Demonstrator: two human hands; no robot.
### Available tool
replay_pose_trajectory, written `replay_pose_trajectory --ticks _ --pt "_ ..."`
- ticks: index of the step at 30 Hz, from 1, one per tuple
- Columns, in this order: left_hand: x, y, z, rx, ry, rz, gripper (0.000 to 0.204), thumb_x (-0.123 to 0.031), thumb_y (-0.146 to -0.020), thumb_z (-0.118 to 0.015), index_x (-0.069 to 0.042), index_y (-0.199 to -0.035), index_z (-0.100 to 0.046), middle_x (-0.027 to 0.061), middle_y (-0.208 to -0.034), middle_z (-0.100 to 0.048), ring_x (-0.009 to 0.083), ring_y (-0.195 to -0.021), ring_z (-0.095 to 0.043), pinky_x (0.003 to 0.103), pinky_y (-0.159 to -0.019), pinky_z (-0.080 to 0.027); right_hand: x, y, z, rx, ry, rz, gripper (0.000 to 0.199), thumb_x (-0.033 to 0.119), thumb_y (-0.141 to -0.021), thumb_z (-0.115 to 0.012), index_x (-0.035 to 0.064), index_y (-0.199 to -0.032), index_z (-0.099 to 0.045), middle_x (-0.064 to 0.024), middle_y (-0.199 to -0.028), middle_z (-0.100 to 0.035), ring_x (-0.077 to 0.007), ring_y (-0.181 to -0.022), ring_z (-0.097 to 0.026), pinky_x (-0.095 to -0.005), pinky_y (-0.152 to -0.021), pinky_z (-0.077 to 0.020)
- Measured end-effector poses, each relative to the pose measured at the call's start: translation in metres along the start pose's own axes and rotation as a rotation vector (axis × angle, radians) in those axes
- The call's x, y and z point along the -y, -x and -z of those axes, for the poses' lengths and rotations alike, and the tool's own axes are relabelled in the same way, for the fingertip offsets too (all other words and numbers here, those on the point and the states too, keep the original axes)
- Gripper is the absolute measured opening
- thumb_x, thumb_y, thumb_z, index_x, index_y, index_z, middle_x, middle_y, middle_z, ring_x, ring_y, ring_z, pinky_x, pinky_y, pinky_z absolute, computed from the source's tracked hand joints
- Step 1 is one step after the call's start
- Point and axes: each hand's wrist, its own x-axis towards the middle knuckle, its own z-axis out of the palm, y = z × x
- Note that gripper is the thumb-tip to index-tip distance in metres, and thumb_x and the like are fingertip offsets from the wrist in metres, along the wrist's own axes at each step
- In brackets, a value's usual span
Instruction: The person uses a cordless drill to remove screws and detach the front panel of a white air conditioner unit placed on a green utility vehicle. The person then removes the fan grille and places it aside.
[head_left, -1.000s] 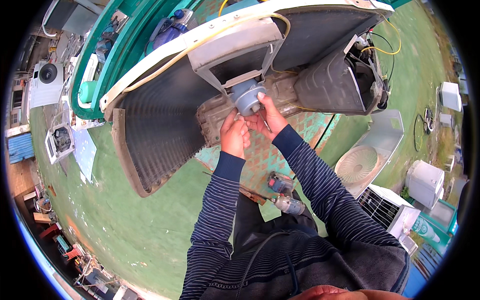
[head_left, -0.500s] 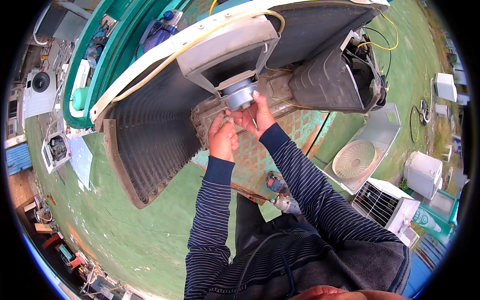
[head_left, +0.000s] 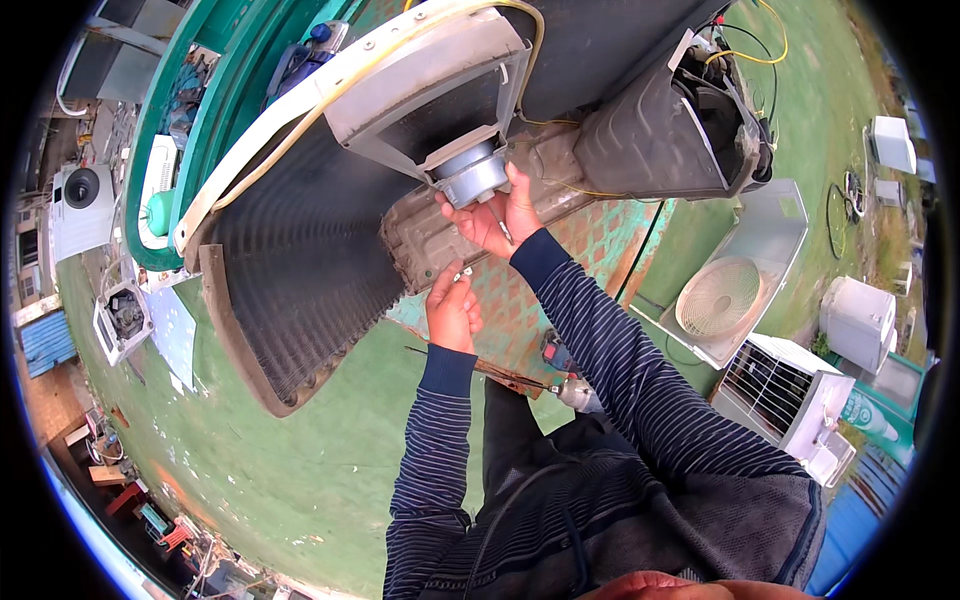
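Observation:
A silvery round fan motor (head_left: 472, 178) hangs under a grey metal bracket (head_left: 412, 95) in a stripped outdoor air-conditioner unit. Its thin shaft (head_left: 503, 222) points down towards me. My right hand (head_left: 496, 228) is closed around the motor's lower side, thumb on its casing and fingers beneath. Nearer to me and apart from the motor, my left hand (head_left: 453, 315) pinches a small light-coloured metal piece (head_left: 463, 273), too small to name. The dark curved finned coil (head_left: 300, 260) spreads to the left of both hands.
A grey compressor housing (head_left: 650, 140) with yellow and black wires stands right. Below the hands lies a rusty green metal plate (head_left: 590, 245). A power drill (head_left: 575, 392) rests near my legs. Right, a panel with a round fan grille (head_left: 718, 297) lies on green ground.
My left hand has come down and away from the motor with the small metal piece between its fingers. My right hand stays on the motor, its fingers now further under it.

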Motion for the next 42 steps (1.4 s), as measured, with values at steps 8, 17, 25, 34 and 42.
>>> replay_pose_trajectory --ticks 8,17,25,34,42 --pt "0.02 0.022 0.013 -0.022 -0.036 0.034 0.043 -0.012 -0.098 -0.05 -0.005 -0.14 -0.047 -0.005 -0.064 -0.038 0.0047 -0.049 -0.033 0.022 -0.042 -0.025 0.012 0.016 -0.013 -0.097 0.2 -0.058 0.101 0.081 -0.082 -0.048 -0.0001 -0.142 -0.038 -0.0186 -0.128 -0.057 -0.0289 -0.113 -0.063 -0.0325 -0.075 -0.0578" --pt "0.031 0.043 0.018 0.009 -0.05 0.049 0.042 -0.012 -0.098 -0.05 -0.005 -0.14 -0.048 -0.0046 -0.066 -0.039 0.0058 -0.05 -0.035 0.022 -0.043 -0.027 0.015 0.02 -0.014 -0.119 0.292 -0.071 0.108 0.088 -0.08 -0.037 -0.0005 -0.143 -0.037 -0.0183 -0.125 -0.057 -0.0275 -0.109 -0.064 -0.0358 -0.08 -0.0577" --pt "0.039 0.058 0.042 0.027 -0.014 0.068 0.038 -0.01 -0.097 -0.049 -0.004 -0.134 -0.051 -0.0034 -0.067 -0.042 0.007 -0.052 -0.04 0.023 -0.044 -0.031 0.008 0.03 -0.003 -0.222 0.317 -0.063 0.107 0.086 -0.081 -0.04 0.0007 -0.145 -0.033 -0.0195 -0.129 -0.056 -0.0272 -0.113 -0.062 -0.0374 -0.082 -0.0547" --pt "0.067 0.081 0.121 0.361 -0.028 0.145 0.024 -0.005 -0.095 -0.046 -0.003 -0.115 -0.06 0.0013 -0.087 -0.057 0.0109 -0.067 -0.055 0.027 -0.057 -0.048 -0.004 0.141 -0.038 -0.532 0.613 0.201 0.076 0.06 -0.097 -0.047 0.0005 -0.142 -0.037 -0.0157 -0.124 -0.059 -0.0211 -0.098 -0.062 -0.0335 -0.078 -0.051" --pt "0.13 0.105 0.222 0.342 -0.134 0.348 0.02 -0.01 -0.099 -0.054 -0.001 -0.114 -0.063 0.0056 -0.088 -0.066 0.0114 -0.067 -0.064 0.028 -0.061 -0.057 -0.151 0.25 -0.073 -0.588 0.854 0.045 0.04 0.034 -0.102 -0.053 0.0038 -0.127 -0.056 -0.0072 -0.102 -0.069 -0.0138 -0.083 -0.066 -0.0258 -0.069 -0.05"
